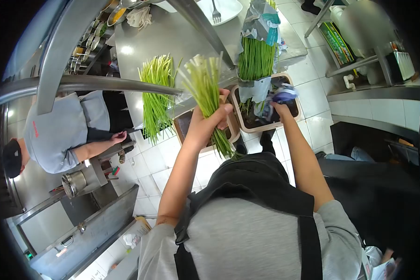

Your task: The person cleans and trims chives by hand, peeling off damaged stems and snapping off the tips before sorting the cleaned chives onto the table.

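Note:
My left hand [209, 122] is wrapped round a bunch of long green stalks [204, 86], pale ends up, held above a brown bin [183, 122]. My right hand [281, 110] is over a second bin [299, 105], closed at a crumpled blue and white wrapping [284, 94]; its fingertips are partly hidden. A loose pile of stalks [156, 95] lies at the counter's edge, left of the held bunch. More stalks [255, 58], partly wrapped in printed paper [262, 23], lie on the counter above the second bin.
Metal bars [112, 84] of a rack cross the upper left. A white dish [228, 10] with a fork stands on the steel counter [172, 39]. Another person [63, 130] in a grey shirt is at the left. A shelf with a green box [337, 44] is at the right.

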Motion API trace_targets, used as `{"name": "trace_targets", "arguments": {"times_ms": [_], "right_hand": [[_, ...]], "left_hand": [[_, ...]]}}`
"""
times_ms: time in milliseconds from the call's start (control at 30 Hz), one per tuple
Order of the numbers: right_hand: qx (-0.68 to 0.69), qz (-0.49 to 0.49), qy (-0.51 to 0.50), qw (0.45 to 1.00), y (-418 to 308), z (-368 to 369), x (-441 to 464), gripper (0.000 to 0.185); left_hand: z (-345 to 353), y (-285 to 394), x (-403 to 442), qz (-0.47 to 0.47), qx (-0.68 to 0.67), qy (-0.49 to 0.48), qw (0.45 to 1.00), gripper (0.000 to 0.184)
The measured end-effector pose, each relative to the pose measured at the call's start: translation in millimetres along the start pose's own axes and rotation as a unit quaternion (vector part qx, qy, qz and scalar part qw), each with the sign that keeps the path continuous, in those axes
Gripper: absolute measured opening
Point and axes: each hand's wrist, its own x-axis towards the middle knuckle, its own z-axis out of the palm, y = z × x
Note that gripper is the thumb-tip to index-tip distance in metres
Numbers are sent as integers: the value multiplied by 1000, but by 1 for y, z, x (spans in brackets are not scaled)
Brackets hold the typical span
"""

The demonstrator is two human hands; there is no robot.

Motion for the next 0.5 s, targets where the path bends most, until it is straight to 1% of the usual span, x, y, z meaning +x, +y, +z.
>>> {"name": "trace_targets", "arguments": {"times_ms": [33,67,100,167,233,300,333,367,400,433,467,500], "right_hand": [[-53,-70,28,996,-17,-7,-22,55],[-106,-142,59,982,-38,-17,-49,52],[-19,-178,29,983,-53,-25,-73,52],[153,-245,-35,957,-78,-42,-129,50],[236,-259,-126,928,-116,-65,-206,45],[259,-335,-171,890,-152,-73,-282,45],[255,-399,-174,864,-160,-66,-299,45],[249,-461,-175,834,-168,-61,-314,46],[201,-475,-187,836,-184,-62,-332,50],[165,-455,-180,856,-195,-64,-342,44],[192,-421,-179,868,-198,-63,-339,40],[219,-386,-180,878,-200,-62,-336,36]], "left_hand": [[2,2,2,-3,16,-4,1000,32],[2,5,4,-7,3,-20,1000,34],[2,7,5,-8,13,-39,999,33],[3,11,6,-10,33,-78,996,32],[7,11,7,-13,73,-104,992,31],[14,8,11,-11,141,-143,980,34],[20,6,14,-26,123,-198,972,38],[27,8,14,-25,157,-215,964,39],[34,12,12,-23,190,-231,954,39],[39,15,11,-20,225,-246,943,40],[39,18,15,-98,222,-290,926,39],[39,18,15,-92,165,-288,939,34]]}}
